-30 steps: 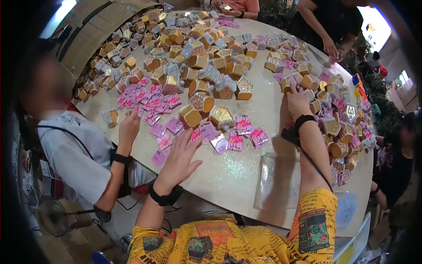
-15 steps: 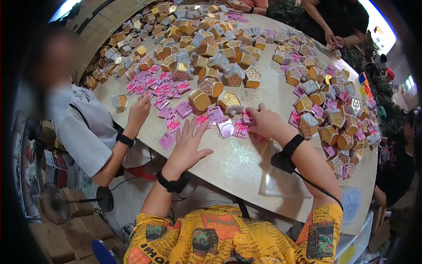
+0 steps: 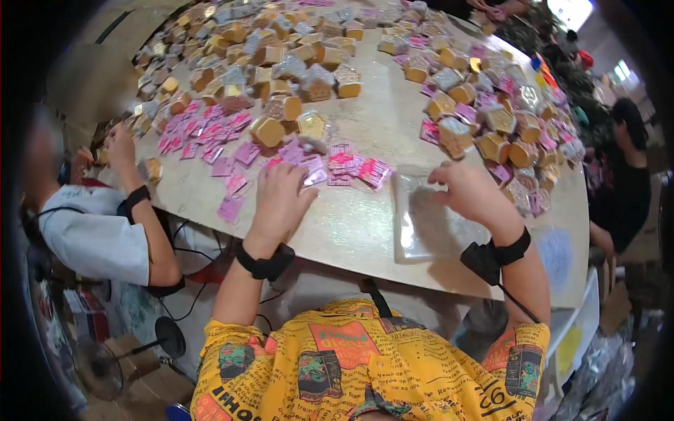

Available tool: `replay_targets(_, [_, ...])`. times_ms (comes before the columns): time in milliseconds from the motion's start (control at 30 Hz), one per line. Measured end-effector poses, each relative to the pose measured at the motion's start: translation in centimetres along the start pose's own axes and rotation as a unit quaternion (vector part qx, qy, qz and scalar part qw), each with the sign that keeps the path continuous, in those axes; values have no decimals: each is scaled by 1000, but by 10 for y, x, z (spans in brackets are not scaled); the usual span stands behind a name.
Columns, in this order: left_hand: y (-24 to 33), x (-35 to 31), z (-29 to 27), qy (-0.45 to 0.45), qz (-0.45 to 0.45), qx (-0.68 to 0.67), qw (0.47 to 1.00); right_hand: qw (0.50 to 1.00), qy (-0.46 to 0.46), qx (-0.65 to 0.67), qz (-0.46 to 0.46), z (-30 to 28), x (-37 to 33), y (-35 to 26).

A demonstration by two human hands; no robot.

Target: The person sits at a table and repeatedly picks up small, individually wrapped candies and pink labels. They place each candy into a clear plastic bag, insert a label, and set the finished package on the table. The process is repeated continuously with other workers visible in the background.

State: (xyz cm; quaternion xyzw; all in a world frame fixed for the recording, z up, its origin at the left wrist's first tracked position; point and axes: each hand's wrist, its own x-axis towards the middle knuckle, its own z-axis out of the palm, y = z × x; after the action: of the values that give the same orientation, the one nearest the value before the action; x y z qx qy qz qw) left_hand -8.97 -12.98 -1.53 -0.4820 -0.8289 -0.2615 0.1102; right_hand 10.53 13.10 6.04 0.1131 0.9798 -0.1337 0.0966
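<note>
My left hand (image 3: 279,200) rests palm down at the near side of the table, its bent fingertips on small pink printed cards (image 3: 311,168) and its thumb held apart. No card is visibly gripped in it. Over a flat, clear plastic bag or sheet (image 3: 414,235) hangs my right hand (image 3: 481,196), fingers loosely bent and apart, with nothing visible between them. Between the hands lies an overlapping row of pink cards (image 3: 370,170). Just beyond my left hand sit two golden faceted boxes, one (image 3: 267,132) on its side and another (image 3: 311,125) showing a shiny top.
Gold and silver glittery boxes (image 3: 281,52) pile up across the far table (image 3: 379,133), with more mixed with pink cards (image 3: 523,130) at right. A pink card heap (image 3: 203,130) lies left. A co-worker's arm (image 3: 133,168) is at the left edge; a fan (image 3: 98,368) stands below.
My right hand has moved right, off the cards and over the clear plastic. My left fingers have drawn in from a flat spread. The co-worker's hand at left has moved away from the card heap.
</note>
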Motion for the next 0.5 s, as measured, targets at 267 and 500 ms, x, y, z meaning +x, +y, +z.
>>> replay_targets(267, [2,4,0,-19,-32,-55,998,984,169,62,-10,74,-24,6])
replay_targets(500, [7,-17,10,70,-230,-403,883,985,117,129,-5,79,-17,9])
